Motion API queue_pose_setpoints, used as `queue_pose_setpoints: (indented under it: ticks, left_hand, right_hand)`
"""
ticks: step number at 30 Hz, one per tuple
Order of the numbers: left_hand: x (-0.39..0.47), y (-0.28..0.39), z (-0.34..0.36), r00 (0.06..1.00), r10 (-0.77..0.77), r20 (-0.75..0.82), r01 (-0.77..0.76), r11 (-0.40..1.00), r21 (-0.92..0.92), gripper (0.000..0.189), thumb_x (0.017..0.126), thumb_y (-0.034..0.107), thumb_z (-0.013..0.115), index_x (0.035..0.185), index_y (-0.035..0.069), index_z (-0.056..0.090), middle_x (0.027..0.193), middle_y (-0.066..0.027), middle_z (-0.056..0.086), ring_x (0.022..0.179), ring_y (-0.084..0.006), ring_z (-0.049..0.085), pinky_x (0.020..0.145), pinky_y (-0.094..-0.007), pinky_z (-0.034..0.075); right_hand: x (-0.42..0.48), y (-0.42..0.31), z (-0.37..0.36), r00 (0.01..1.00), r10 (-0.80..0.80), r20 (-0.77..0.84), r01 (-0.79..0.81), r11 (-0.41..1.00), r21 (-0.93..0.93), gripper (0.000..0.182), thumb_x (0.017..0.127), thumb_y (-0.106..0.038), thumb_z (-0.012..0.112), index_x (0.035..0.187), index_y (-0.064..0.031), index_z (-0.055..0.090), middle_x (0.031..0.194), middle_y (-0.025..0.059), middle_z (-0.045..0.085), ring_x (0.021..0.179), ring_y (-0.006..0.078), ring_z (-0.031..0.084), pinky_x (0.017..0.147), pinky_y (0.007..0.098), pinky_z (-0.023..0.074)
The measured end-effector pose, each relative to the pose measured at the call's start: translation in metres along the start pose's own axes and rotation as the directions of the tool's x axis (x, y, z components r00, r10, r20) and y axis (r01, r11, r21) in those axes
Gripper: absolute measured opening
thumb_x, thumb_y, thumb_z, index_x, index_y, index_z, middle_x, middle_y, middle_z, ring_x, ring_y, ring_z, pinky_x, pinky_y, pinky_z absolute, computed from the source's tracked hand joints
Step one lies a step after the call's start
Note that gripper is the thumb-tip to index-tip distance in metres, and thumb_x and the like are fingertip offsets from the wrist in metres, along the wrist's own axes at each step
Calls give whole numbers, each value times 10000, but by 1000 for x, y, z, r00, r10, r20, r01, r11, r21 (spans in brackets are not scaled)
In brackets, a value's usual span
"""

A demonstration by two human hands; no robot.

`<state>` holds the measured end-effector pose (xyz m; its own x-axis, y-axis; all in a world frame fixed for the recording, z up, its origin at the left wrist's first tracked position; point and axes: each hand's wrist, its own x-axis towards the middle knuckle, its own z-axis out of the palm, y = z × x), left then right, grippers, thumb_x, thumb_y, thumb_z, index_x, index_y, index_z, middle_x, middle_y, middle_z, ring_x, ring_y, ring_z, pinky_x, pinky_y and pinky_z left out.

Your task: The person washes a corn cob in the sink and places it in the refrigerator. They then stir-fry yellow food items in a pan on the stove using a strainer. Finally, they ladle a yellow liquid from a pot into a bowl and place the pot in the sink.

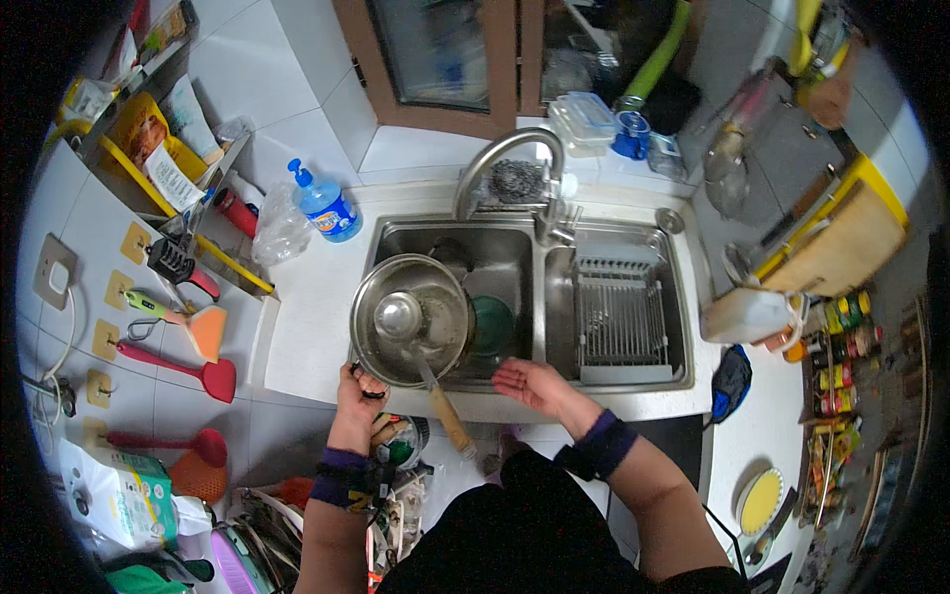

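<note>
My left hand (361,393) grips the black side handle of a round metal pot (445,297). Its body hangs over the left sink basin (505,249) and the basin's left rim. Inside the pot rests a metal ladle (398,316), whose wooden handle (447,416) sticks out over the near edge. My right hand (533,384) is empty, palm up with the fingers loosely extended, just above the sink's front edge. A green bowl (492,325) sits in the left basin, partly hidden by the pot. Behind the pot, a dark pan (451,251) is only partly visible.
The faucet (545,148) arches over the left basin. A wire drying rack (622,319) fills much of the right basin. Blue dish soap (329,208) stands left of the sink. On the right counter are a yellow-filled dish (761,503) and a cutting board (839,245).
</note>
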<state>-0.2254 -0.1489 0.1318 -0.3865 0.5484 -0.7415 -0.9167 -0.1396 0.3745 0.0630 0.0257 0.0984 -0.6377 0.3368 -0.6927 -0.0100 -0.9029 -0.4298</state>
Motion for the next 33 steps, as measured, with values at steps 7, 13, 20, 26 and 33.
queue_pose_setpoints:
  ticks: [7, 13, 20, 26, 33]
  left_hand:
    - [32, 36, -17, 966, 163, -203, -169, 986, -12, 516, 1024, 451, 280, 573, 201, 294, 436, 25, 253, 395, -146, 271, 435, -297, 281]
    - [43, 43, -32, 982, 97, -163, -119, 984, -131, 529, 1024, 441, 281, 557, 196, 257, 434, 37, 196, 377, -134, 219, 414, -287, 243]
    - [54, 62, -23, 986, 91, -142, -96, 995, -29, 501, 1019, 447, 319, 593, 184, 338, 462, 47, 253, 404, -121, 267, 408, -288, 242]
    - [76, 77, 8, 973, 51, -223, -37, 997, 69, 488, 1016, 453, 338, 620, 172, 385, 463, 36, 279, 406, -133, 296, 402, -295, 251]
    - [119, 59, 43, 994, 47, -101, -16, 959, 283, 455, 1015, 439, 383, 652, 166, 363, 502, 22, 286, 442, -138, 294, 442, -306, 260]
  right_hand:
    - [176, -24, -19, 997, 8, -71, -64, 550, -833, 360, 973, -226, 561, 1254, -5, 513, 1134, 146, 545, 897, 278, 571, 786, 415, 524]
    - [284, 21, -118, 923, 181, 340, 372, -650, -663, 439, 945, -218, 600, 1332, -31, 512, 1375, 162, 487, 1248, 328, 469, 1038, 436, 425]
    - [269, -7, -67, 981, 151, 121, 193, -705, -682, 447, 929, -229, 589, 1324, -32, 517, 1178, 205, 573, 1071, 362, 568, 932, 470, 480]
    - [165, -86, -17, 898, -431, -82, -106, -32, -994, 474, 914, -231, 568, 1328, -17, 482, 924, 215, 643, 843, 380, 654, 788, 484, 535]
    - [-15, -147, 0, 794, -571, -207, -62, 264, -963, 441, 914, -158, 522, 1268, 88, 431, 746, 189, 663, 603, 291, 670, 553, 424, 532]
